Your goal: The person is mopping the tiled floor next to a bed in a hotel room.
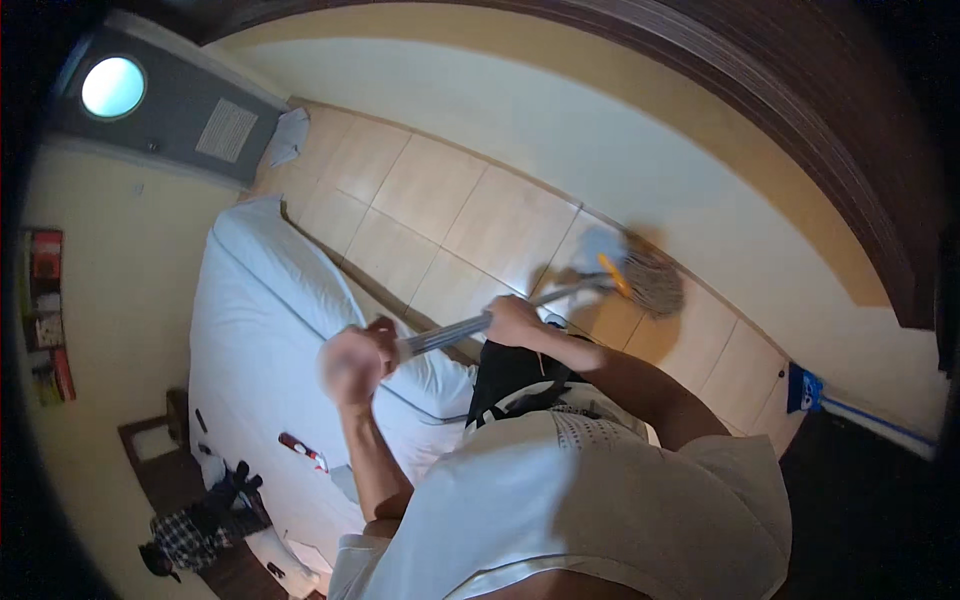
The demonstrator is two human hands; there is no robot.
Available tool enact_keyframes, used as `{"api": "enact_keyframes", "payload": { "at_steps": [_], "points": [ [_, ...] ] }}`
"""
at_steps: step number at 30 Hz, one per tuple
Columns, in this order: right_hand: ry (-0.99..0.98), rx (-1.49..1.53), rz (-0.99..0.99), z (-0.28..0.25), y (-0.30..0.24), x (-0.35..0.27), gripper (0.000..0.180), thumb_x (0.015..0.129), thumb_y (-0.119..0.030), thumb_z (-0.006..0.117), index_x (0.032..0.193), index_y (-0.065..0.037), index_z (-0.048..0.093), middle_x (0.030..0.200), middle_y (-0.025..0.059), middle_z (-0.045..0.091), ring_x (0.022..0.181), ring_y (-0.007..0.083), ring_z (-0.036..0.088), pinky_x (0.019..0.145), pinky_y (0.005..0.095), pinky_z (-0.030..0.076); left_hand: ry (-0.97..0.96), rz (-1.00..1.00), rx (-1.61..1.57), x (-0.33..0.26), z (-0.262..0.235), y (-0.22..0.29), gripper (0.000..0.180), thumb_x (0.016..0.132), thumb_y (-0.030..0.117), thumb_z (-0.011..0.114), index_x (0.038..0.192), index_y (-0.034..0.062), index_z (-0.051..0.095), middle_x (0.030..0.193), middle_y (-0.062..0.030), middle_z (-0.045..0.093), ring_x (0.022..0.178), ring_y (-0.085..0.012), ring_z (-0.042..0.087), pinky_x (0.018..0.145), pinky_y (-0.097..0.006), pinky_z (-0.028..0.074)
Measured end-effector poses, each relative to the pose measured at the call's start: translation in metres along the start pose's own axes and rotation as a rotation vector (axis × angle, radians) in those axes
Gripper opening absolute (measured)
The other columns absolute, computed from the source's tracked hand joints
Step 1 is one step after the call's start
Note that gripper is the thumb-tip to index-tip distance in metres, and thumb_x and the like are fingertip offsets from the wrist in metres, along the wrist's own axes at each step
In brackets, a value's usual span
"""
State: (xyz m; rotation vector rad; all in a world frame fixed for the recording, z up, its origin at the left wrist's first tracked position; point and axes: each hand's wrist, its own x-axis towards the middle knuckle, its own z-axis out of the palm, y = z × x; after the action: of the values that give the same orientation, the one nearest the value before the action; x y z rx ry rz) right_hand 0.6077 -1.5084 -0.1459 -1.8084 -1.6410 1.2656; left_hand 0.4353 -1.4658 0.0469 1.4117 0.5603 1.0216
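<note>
Both my hands grip a mop's silver metal handle (450, 333). My left hand (355, 362) holds the upper end, blurred by motion. My right hand (512, 320) clasps the shaft lower down, closer to the head. The stringy beige mop head (652, 277), with an orange and grey fitting, rests on the tan floor tiles (430, 190) near the white wall (640, 150). My pale shirt fills the lower middle of the view.
A bed with white sheets (250, 320) lies at my left, a small red object (300, 450) on it. Clothes and dark items lie on the floor (200, 520) at lower left. A grey door (180, 110) stands far left, a cloth (288, 135) on the floor beside it.
</note>
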Motion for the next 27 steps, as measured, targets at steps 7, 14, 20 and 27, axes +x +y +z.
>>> {"api": "enact_keyframes", "payload": {
  "at_steps": [7,14,20,27],
  "points": [
    [0.105,-0.026,-0.644,0.015,-0.036,0.076,0.014,0.053,-0.007,0.058,0.065,-0.008,0.050,0.072,0.0093,0.052,0.074,0.0296,0.050,0.061,0.0377,0.041,-0.011,0.148,0.327,-0.009,0.016,0.025,0.017,0.058,0.016,0.051,0.060,-0.0011,0.053,0.045,-0.0057,0.045,0.043,-0.0166,0.043,0.064,-0.033,0.035],
    [0.271,-0.034,-0.601,0.008,-0.027,0.081,0.006,0.057,-0.011,0.055,0.060,-0.010,0.049,0.067,0.0086,0.052,0.070,0.0290,0.051,0.060,0.0379,0.040,-0.144,0.123,0.440,0.009,0.011,0.021,0.014,0.056,0.012,0.050,0.063,0.0013,0.055,0.048,-0.0049,0.049,0.048,-0.0172,0.048,0.065,-0.032,0.035],
    [0.323,-0.047,-0.248,0.001,-0.015,0.021,0.013,0.064,-0.023,0.054,0.068,-0.012,0.060,0.070,0.0096,0.057,0.076,0.0274,0.055,0.075,0.0437,0.034,-0.108,0.068,0.070,0.010,-0.001,0.017,0.013,0.063,0.013,0.050,0.067,0.0010,0.053,0.043,-0.0029,0.046,0.038,-0.0125,0.043,0.068,-0.030,0.034],
    [-0.002,-0.325,-0.136,-0.010,-0.014,0.004,0.017,0.063,-0.023,0.054,0.071,-0.010,0.062,0.069,0.0135,0.059,0.069,0.0305,0.057,0.067,0.0421,0.041,0.058,-0.151,-0.179,-0.018,-0.019,-0.016,0.016,0.068,0.012,0.046,0.066,-0.0030,0.051,0.040,-0.0014,0.035,0.039,-0.0107,0.034,0.051,-0.026,0.033]
  ]
}}
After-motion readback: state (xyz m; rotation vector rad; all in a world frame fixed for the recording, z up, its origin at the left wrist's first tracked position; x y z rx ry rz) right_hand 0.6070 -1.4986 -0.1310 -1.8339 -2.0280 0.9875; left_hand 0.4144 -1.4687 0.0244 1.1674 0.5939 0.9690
